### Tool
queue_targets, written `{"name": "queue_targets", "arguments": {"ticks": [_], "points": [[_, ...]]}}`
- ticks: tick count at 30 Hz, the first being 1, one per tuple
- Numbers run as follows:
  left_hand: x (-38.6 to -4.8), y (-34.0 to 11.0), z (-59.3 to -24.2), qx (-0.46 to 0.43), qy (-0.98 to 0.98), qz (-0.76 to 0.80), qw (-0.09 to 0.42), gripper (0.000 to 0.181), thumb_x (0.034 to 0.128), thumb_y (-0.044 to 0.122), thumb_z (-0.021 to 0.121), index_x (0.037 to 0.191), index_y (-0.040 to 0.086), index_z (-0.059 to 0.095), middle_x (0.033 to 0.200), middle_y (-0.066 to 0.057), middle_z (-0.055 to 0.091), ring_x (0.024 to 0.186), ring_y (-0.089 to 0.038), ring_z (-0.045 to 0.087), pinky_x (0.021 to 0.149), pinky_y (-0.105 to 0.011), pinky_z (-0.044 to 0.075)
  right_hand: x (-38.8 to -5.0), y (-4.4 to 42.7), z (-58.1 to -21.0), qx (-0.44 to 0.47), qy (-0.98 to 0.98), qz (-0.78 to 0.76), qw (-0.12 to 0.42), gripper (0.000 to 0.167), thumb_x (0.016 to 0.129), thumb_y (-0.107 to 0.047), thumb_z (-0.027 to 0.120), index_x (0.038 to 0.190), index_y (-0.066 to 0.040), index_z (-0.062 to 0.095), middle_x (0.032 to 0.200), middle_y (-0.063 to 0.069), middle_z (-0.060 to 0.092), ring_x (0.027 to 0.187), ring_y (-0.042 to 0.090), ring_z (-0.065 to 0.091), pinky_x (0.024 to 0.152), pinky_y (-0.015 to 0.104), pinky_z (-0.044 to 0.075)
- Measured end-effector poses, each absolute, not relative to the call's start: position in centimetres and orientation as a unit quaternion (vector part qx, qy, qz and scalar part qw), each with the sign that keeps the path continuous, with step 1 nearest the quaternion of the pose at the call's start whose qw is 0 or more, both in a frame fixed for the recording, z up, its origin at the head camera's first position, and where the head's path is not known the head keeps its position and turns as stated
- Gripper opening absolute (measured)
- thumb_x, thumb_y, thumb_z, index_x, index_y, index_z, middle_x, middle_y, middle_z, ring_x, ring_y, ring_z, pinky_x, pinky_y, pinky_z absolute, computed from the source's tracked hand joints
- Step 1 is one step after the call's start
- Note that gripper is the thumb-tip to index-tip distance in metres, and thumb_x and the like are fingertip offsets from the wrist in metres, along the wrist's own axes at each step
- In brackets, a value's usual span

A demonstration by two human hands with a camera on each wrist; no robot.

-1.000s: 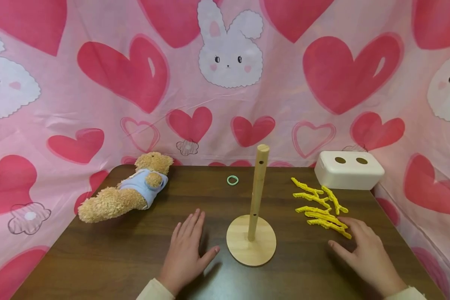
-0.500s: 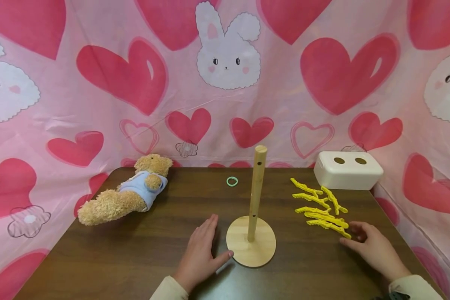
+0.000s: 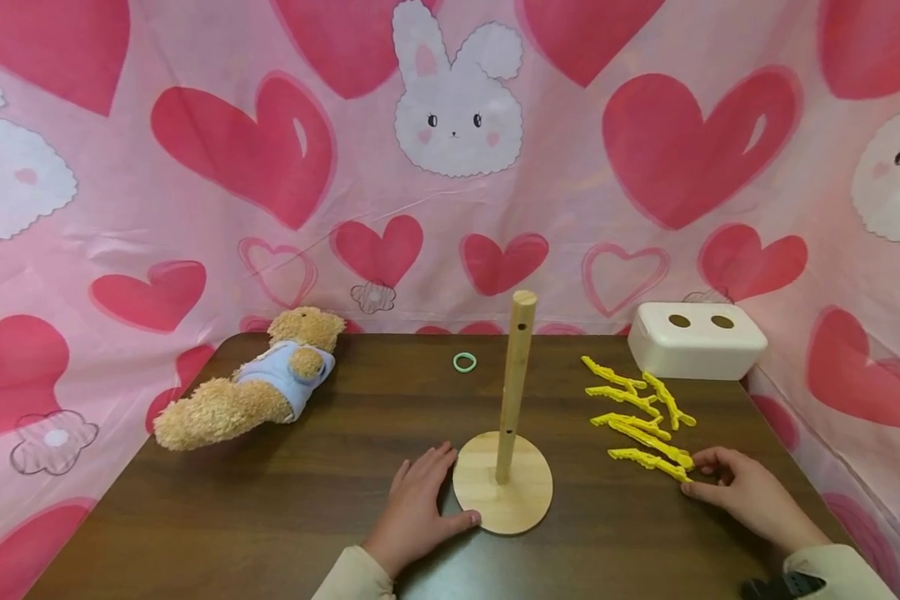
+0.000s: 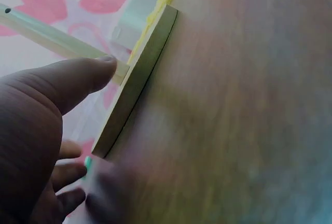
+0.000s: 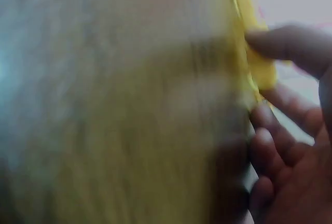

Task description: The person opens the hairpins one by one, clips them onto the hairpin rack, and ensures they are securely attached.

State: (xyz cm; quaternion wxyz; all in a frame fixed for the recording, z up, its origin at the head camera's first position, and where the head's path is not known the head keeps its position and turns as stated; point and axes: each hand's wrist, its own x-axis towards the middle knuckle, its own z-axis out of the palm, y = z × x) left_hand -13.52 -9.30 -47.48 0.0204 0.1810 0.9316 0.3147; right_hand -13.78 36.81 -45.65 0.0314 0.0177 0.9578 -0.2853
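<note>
In the head view, a wooden stand with an upright post and a round base stands in the middle of the table. My left hand lies at the base's left edge, fingers extended; in the left wrist view its thumb is beside the base's rim. Several yellow branch-shaped pieces lie to the right of the stand. My right hand pinches the near end of a yellow branch piece between thumb and fingers. Another yellow branch piece lies close to the thumb. The right wrist view is blurred.
A teddy bear in a blue top lies at the left. A small green ring sits behind the stand. At the back right is a white box with two round holes. A pink patterned cloth surrounds the dark table.
My left hand has moved right to the stand's base. The right hand has closed around the near end of a yellow branch piece, and the two nearest pieces have shifted and spread apart.
</note>
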Motion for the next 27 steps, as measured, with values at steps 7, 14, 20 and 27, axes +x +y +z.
{"name": "queue_targets", "arguments": {"ticks": [7, 14, 20, 27], "points": [[-13.5, -9.4, -47.9, 0.193, 0.933, 0.302, 0.024, 0.087, 0.0778, 0.056, 0.08, 0.145, 0.009, 0.053, 0.15, -0.006, 0.051, 0.143, -0.034, 0.038, 0.113, -0.066, 0.018, -12.1, 35.3, -45.8, 0.007, 0.935, -0.353, 0.045, 0.04, 0.085, -0.032, 0.081, 0.108, -0.005, 0.065, 0.091, 0.002, 0.066, 0.074, 0.007, 0.056, 0.066, 0.026, 0.044], [-13.6, -9.4, -48.1, 0.2, 0.932, 0.303, 0.01, 0.084, 0.0783, 0.053, 0.08, 0.145, 0.009, 0.054, 0.148, -0.004, 0.053, 0.142, -0.033, 0.04, 0.112, -0.065, 0.02, -11.2, 33.0, -46.1, 0.008, 0.912, -0.409, -0.03, 0.032, 0.081, -0.02, 0.085, 0.101, -0.004, 0.067, 0.085, -0.002, 0.071, 0.074, 0.004, 0.064, 0.066, 0.024, 0.05], [-13.6, -9.3, -48.0, 0.2, 0.932, 0.302, 0.001, 0.083, 0.0785, 0.053, 0.08, 0.144, 0.009, 0.055, 0.147, -0.004, 0.054, 0.141, -0.033, 0.041, 0.112, -0.064, 0.021, -11.4, 30.6, -45.3, -0.01, 0.907, -0.417, -0.056, 0.03, 0.077, -0.018, 0.088, 0.095, -0.006, 0.068, 0.081, -0.002, 0.07, 0.071, 0.006, 0.064, 0.065, 0.024, 0.051], [-13.8, -8.9, -48.0, 0.199, 0.938, 0.284, -0.02, 0.09, 0.0768, 0.066, 0.075, 0.147, 0.015, 0.053, 0.151, -0.001, 0.05, 0.14, -0.033, 0.041, 0.109, -0.066, 0.021, -12.3, 28.3, -45.0, -0.027, 0.902, -0.43, -0.019, 0.027, 0.076, -0.022, 0.089, 0.091, -0.009, 0.071, 0.079, -0.003, 0.069, 0.07, 0.009, 0.063, 0.065, 0.025, 0.049]]}}
